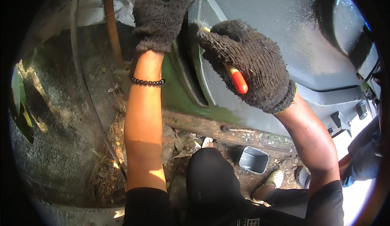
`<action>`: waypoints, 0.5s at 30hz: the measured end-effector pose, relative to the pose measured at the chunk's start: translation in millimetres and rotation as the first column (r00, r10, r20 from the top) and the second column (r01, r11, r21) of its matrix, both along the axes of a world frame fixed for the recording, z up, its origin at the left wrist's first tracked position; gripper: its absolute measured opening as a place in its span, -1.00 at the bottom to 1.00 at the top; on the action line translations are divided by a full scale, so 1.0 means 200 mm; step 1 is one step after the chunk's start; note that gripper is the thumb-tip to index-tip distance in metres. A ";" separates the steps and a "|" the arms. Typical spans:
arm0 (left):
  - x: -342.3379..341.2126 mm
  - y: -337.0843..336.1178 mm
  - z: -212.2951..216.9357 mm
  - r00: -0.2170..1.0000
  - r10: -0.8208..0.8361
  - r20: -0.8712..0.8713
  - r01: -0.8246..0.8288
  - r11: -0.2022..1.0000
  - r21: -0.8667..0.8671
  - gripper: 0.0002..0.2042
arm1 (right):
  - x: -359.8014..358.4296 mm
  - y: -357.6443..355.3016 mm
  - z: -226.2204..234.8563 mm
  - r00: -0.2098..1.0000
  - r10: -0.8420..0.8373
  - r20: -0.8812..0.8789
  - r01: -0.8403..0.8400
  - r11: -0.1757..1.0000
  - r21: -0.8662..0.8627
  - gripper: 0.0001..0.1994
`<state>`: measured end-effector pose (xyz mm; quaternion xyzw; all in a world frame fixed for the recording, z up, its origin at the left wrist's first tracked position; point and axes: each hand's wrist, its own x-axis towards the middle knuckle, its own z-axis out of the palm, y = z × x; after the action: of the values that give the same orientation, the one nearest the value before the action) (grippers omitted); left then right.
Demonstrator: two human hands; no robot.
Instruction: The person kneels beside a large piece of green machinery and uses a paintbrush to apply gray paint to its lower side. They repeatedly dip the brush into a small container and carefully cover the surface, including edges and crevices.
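My right hand, in a dark knitted glove, is closed round a paintbrush. The brush handle has a red end sticking out below my fist, and its pale bristles meet the raised edge beside a long slot in a grey metal panel. Up and to the left, my left hand, gloved the same way, is curled at the panel's rim. What its fingers hold, if anything, is hidden. Grey covers most of the panel; a green patch shows left of the slot and along the lower edge.
A small grey tub stands on the leaf-strewn ground by my knee. A dark cable and a brown rod run down at left. Another person's jeans show at right. Bolts jut from the panel's right side.
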<state>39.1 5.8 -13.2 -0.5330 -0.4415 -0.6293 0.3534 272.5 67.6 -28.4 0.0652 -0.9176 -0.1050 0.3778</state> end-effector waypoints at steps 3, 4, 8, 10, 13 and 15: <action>-0.05 -0.01 0.03 0.991 0.091 -0.099 -0.087 0.995 0.043 -0.76 | -0.01 -0.01 -0.08 0.987 0.060 -0.152 -0.035 0.987 0.159 -0.51; -0.04 0.00 0.03 0.993 0.067 -0.095 -0.065 0.997 0.028 -0.75 | -0.02 0.02 -0.15 0.990 0.038 -0.138 -0.031 0.998 0.055 -0.51; -0.02 0.01 0.03 0.997 -0.033 -0.069 0.033 0.999 0.003 -0.71 | -0.04 0.05 -0.46 0.998 -0.068 0.005 0.068 0.990 -0.126 -0.58; 0.00 0.01 0.04 0.997 -0.007 -0.072 0.007 1.000 -0.004 -0.71 | 0.01 -0.03 -0.61 0.998 0.053 0.043 -0.034 0.934 -0.356 -0.68; -0.05 0.01 0.04 0.990 0.060 -0.129 -0.056 0.998 0.040 -0.71 | 0.04 -0.11 -0.76 0.990 -0.004 0.140 0.076 0.855 -0.513 -0.73; -0.10 -0.01 0.04 0.960 0.181 -0.216 -0.178 0.984 0.030 -0.68 | 0.03 -0.06 -0.77 0.984 -0.024 0.178 0.122 0.818 -0.563 -0.76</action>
<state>18.2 3.5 -4.8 -0.5548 -0.4435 -0.5347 0.4578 277.9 55.0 -181.9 -0.0778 -0.9364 0.1658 0.2994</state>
